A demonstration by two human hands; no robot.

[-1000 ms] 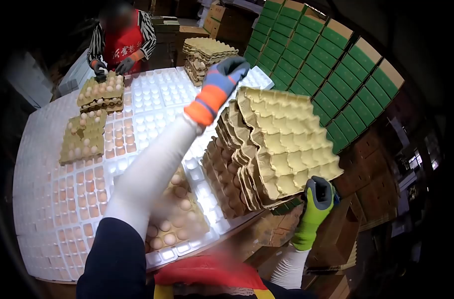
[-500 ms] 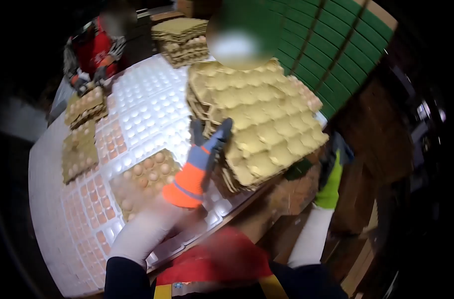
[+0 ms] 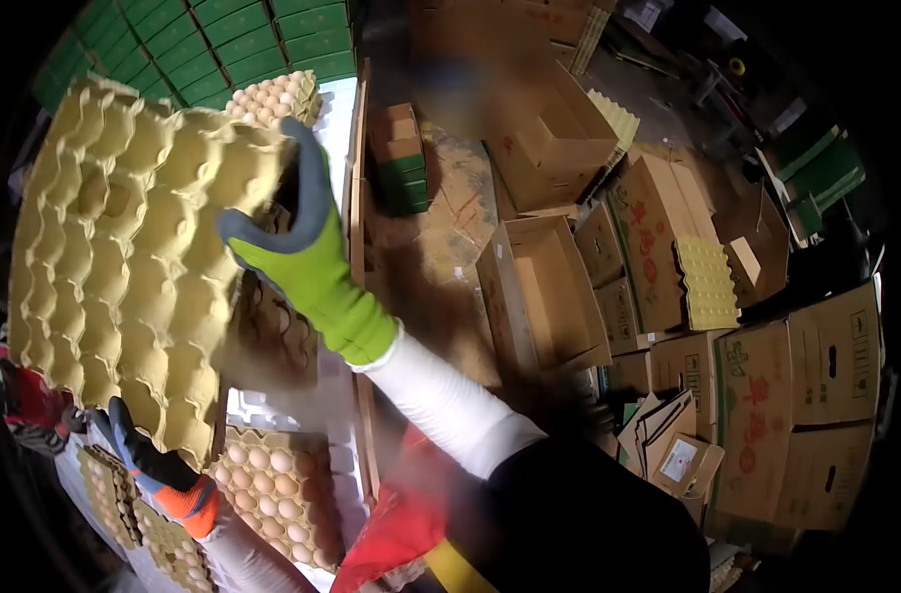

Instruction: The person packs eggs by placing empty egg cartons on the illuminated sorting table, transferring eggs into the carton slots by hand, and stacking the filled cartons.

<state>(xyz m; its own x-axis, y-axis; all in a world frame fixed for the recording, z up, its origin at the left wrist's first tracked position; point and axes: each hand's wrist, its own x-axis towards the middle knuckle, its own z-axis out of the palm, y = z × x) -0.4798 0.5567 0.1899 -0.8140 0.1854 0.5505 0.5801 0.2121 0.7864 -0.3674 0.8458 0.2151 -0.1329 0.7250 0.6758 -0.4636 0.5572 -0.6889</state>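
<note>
A stack of yellowish moulded egg trays (image 3: 134, 237), with no eggs in the top tray, fills the left of the head view. My right hand (image 3: 297, 237), in a green and grey glove, is at the stack's right edge. Its thumb reaches over the top tray and its fingers are spread apart in a wide curve. My left hand (image 3: 159, 465), in an orange-cuffed grey glove, is against the stack's lower edge with fingers stretched out. Whether either hand bears the stack's weight cannot be seen. Below lies a tray of eggs (image 3: 273, 489).
Another egg-filled tray (image 3: 273, 99) sits behind the stack, near green boxes (image 3: 233, 44). Cardboard cartons (image 3: 544, 296) crowd the right, with an egg tray (image 3: 707, 282) among them. A co-worker's red clothing (image 3: 31, 395) shows at far left.
The view has swung right, bringing cartons into sight. My right hand has come from beside the stack to its edge. My left hand stays close against the stack.
</note>
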